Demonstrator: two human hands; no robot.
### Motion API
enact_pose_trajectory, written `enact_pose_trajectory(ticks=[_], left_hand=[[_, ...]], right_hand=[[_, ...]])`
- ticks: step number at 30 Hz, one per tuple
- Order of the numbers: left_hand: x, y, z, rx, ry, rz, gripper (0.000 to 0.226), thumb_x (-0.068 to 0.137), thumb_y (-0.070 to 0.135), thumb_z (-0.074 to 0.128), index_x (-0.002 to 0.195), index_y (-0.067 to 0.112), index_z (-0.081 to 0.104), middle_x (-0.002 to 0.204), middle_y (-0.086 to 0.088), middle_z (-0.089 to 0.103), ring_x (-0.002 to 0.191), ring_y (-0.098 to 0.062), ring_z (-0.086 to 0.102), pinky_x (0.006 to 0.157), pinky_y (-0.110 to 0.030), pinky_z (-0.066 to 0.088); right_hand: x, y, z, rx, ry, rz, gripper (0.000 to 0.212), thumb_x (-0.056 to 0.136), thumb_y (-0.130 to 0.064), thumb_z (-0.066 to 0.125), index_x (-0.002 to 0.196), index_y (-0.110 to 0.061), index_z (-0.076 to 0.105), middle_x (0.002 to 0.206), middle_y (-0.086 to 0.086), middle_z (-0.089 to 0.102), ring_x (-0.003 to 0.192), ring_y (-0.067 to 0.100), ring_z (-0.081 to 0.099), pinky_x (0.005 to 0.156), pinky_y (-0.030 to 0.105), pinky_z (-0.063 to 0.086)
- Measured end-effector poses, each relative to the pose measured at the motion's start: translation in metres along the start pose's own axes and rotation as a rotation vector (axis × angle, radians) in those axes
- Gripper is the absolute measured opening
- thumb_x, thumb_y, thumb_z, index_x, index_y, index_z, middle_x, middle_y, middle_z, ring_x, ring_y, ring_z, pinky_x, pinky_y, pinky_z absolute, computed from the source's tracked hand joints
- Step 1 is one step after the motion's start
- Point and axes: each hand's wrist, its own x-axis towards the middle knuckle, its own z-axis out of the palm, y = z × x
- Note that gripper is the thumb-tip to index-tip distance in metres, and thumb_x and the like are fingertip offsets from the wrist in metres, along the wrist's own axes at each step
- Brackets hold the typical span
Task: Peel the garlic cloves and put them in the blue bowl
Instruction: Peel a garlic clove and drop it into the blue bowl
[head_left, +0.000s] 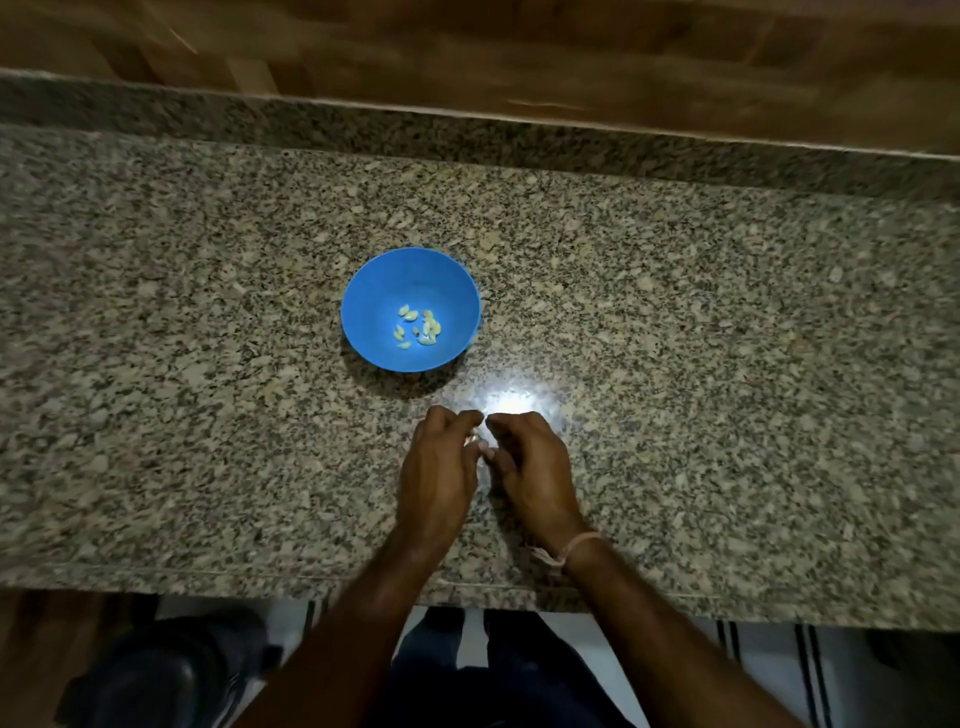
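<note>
- While my left hand and right hand met near the bench's front edge, both pinched one garlic clove.
- Peeled cloves lay in the blue bowl, mid-bench.

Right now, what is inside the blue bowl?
Several peeled garlic cloves lie loose on the floor of the blue bowl. Only the floor just under each clove is covered and cannot be seen.

A speckled granite counter fills the middle, with a raised granite ledge along its far edge and a wood-grain panel behind. A bright glare sits on the stone. Below the near edge lies a pale floor with dark stripes, and a dark rounded object at lower left (too dim to identify).
</note>
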Motion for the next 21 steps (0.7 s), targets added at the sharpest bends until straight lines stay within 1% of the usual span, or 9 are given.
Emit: enact_pose_trajectory(ticks=[3,5,7,8,9,12,15,18,21], left_hand=[[0.005,0.004,0.007,-0.086,0.066,-0.055,0.018,0.093,0.009,0.067,0.105,0.021,0.07,0.098,0.001,0.059,0.089,-0.015,0.058,0.072,-0.036,0.048],[0.005,0.008,0.009,-0.328,0.102,-0.235,0.017,0.091,0.004,0.071,0.099,0.019,0.073,0.095,0.002,0.069,0.083,-0.01,0.065,0.075,-0.035,0.055],[0.006,0.013,0.009,-0.675,0.084,-0.485,0.013,0.092,0.004,0.073,0.101,0.014,0.075,0.096,-0.004,0.077,0.089,-0.02,0.074,0.083,-0.041,0.062],[0.004,0.016,0.009,-0.799,0.065,-0.573,0.013,0.094,0.006,0.072,0.105,0.013,0.075,0.097,-0.008,0.078,0.091,-0.025,0.075,0.083,-0.042,0.062],[0.002,0.021,0.009,-0.884,0.048,-0.626,0.014,0.096,0.007,0.07,0.108,0.013,0.074,0.097,-0.009,0.078,0.091,-0.026,0.075,0.081,-0.04,0.062],[-0.003,0.03,0.008,-1.075,0.015,-0.677,0.016,0.1,0.007,0.064,0.112,0.014,0.072,0.094,-0.003,0.078,0.085,-0.014,0.073,0.075,-0.027,0.057],[-0.006,0.035,0.009,-1.177,0.016,-0.684,0.017,0.101,0.006,0.061,0.113,0.014,0.07,0.094,0.0,0.078,0.086,-0.011,0.073,0.078,-0.025,0.057],[-0.01,0.042,0.009,-1.192,0.011,-0.682,0.019,0.101,0.006,0.06,0.114,0.013,0.072,0.103,-0.008,0.078,0.097,-0.018,0.073,0.088,-0.031,0.059],[-0.016,0.048,0.009,-1.14,0.066,-0.659,0.017,0.099,0.008,0.065,0.111,0.012,0.075,0.107,-0.016,0.078,0.101,-0.027,0.071,0.096,-0.042,0.055]], right_hand=[[0.001,0.0,-0.006,0.057,-0.022,0.007,0.026,0.094,-0.005,0.07,0.119,-0.013,0.072,0.107,0.001,0.066,0.098,0.012,0.067,0.087,0.028,0.056],[0.002,0.0,-0.012,0.122,-0.058,0.069,0.028,0.091,0.0,0.071,0.116,-0.011,0.075,0.106,0.001,0.071,0.095,0.007,0.068,0.085,0.017,0.053],[0.003,-0.001,-0.017,0.256,-0.1,0.161,0.024,0.09,0.0,0.073,0.112,-0.009,0.077,0.102,0.002,0.077,0.093,0.008,0.072,0.082,0.016,0.054],[0.004,-0.001,-0.02,0.316,-0.11,0.19,0.021,0.091,-0.001,0.073,0.11,-0.009,0.078,0.1,0.002,0.079,0.091,0.009,0.074,0.081,0.018,0.055],[0.004,-0.001,-0.023,0.359,-0.11,0.203,0.018,0.092,-0.003,0.074,0.107,-0.01,0.079,0.098,0.001,0.08,0.09,0.01,0.075,0.08,0.019,0.056],[0.005,-0.004,-0.033,0.435,-0.112,0.208,0.013,0.092,-0.005,0.076,0.103,-0.012,0.081,0.093,-0.001,0.081,0.088,0.011,0.076,0.078,0.02,0.056],[0.006,-0.006,-0.044,0.442,-0.142,0.188,0.013,0.092,-0.008,0.077,0.104,-0.012,0.082,0.096,-0.003,0.081,0.092,0.012,0.077,0.083,0.027,0.06],[0.004,-0.01,-0.053,0.419,-0.154,0.142,0.013,0.093,-0.01,0.077,0.105,-0.012,0.083,0.097,-0.005,0.081,0.093,0.009,0.076,0.086,0.033,0.062],[0.002,-0.013,-0.06,0.352,-0.18,0.089,0.012,0.095,-0.014,0.077,0.106,-0.013,0.083,0.093,-0.007,0.081,0.088,0.006,0.076,0.083,0.032,0.063]])
